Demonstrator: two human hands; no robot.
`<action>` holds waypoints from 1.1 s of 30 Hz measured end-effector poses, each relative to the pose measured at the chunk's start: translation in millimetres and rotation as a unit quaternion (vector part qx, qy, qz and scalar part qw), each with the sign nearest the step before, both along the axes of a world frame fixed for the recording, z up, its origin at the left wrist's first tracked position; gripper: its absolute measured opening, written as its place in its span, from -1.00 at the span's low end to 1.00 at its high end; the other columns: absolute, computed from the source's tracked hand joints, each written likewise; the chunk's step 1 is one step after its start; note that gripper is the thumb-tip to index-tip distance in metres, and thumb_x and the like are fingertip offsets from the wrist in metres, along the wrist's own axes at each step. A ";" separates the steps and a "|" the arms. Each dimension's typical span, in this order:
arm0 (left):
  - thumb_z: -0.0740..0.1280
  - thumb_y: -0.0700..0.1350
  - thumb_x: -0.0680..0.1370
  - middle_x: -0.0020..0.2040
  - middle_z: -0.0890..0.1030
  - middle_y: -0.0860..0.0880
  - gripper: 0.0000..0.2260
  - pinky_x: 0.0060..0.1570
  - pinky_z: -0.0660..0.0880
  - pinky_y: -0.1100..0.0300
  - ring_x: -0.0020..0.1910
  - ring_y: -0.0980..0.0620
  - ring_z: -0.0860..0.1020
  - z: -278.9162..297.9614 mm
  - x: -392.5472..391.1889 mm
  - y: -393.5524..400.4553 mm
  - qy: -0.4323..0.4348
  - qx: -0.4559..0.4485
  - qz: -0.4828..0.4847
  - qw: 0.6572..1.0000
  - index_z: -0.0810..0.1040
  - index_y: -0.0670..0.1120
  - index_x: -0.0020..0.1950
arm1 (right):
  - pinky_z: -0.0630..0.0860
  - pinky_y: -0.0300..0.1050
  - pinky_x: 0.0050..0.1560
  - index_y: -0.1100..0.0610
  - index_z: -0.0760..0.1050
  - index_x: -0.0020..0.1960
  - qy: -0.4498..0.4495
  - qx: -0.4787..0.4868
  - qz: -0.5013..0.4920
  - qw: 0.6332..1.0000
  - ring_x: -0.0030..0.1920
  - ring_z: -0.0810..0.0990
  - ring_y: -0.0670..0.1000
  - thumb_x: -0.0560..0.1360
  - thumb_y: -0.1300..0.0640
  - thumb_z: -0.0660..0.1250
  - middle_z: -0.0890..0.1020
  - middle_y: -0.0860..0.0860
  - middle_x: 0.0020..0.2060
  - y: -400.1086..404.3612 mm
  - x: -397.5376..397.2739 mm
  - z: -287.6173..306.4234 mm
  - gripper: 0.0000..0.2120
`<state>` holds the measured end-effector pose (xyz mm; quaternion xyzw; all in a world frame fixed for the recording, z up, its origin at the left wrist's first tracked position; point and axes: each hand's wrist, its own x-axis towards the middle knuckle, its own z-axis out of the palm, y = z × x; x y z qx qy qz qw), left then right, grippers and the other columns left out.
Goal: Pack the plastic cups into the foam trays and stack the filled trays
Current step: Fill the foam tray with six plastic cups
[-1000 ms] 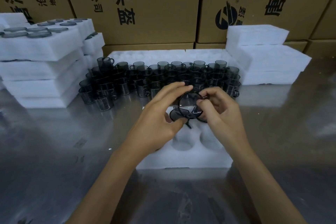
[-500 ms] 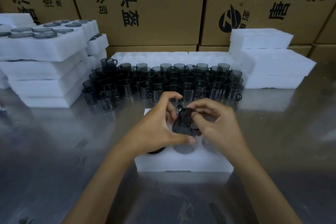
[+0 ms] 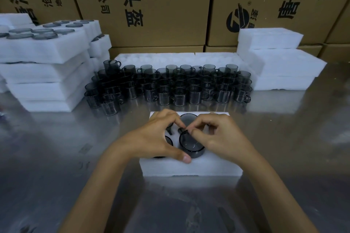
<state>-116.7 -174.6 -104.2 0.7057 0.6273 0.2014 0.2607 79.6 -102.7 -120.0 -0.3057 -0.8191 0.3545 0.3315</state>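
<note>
Gleaming steel table, cardboard boxes behind, both hands' fingers pinching dark cup in foam tray

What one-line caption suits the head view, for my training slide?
Both hands seat a smoky cup in a foam tray.

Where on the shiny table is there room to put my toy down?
Bare metal table lies left of the foam tray, below the filled stack. More lies right of the tray, below the empty stack. Behind the tray it is crowded with loose cups.
</note>
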 end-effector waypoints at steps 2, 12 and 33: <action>0.54 0.36 0.20 0.30 0.30 0.37 -0.41 0.22 0.20 0.44 0.33 0.48 0.17 1.6 -3.9 -1.7 -0.032 -0.022 0.000 0.999 0.51 0.29 0.17 | 0.43 -0.25 0.05 -0.12 0.71 -0.15 -0.021 0.013 -0.002 1.000 0.03 0.52 -0.19 0.49 0.11 0.45 0.69 -0.24 -0.13 4.2 4.5 1.2 -0.87; 0.45 0.39 0.23 0.59 -0.19 0.27 -0.02 0.55 -0.20 -0.15 0.53 0.20 -0.35 1.9 -0.6 1.7 0.014 -0.103 0.079 0.991 0.05 0.31 0.56 | -0.06 0.02 0.43 -0.30 0.38 0.35 -0.191 0.008 -0.066 0.979 0.49 -0.02 -0.24 0.42 -0.19 0.48 0.22 -0.27 0.47 17.9 20.5 -0.7 -0.45; 0.37 -0.03 0.57 0.50 0.28 -0.10 -0.75 0.39 0.19 -0.07 0.47 -0.12 0.17 -3.8 -15.7 139.3 0.301 0.106 0.110 0.941 0.59 0.05 0.25 | 0.56 -0.17 0.06 0.15 0.64 0.01 0.279 -0.367 -0.214 0.861 0.08 0.66 0.01 0.57 0.12 0.36 0.70 0.11 0.03 85.3 50.7 -44.3 -0.88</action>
